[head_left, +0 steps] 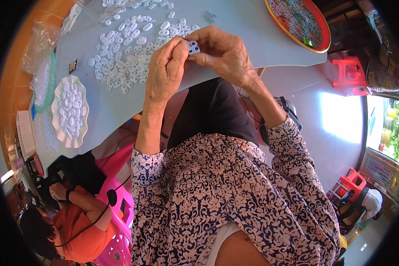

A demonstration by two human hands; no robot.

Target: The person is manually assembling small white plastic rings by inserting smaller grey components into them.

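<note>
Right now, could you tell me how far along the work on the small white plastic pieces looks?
Looks partly done: a white dish at the left holds many pieces, and a red tray at the far right holds more. In hand: the left hand and right hand pinch one white piece between them. Left: a big loose pile spread on the table.

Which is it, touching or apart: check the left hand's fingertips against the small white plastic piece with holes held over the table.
Touching. The head view shows the left hand pinching the small white plastic piece from its left, and the right hand gripping the other side.
</note>
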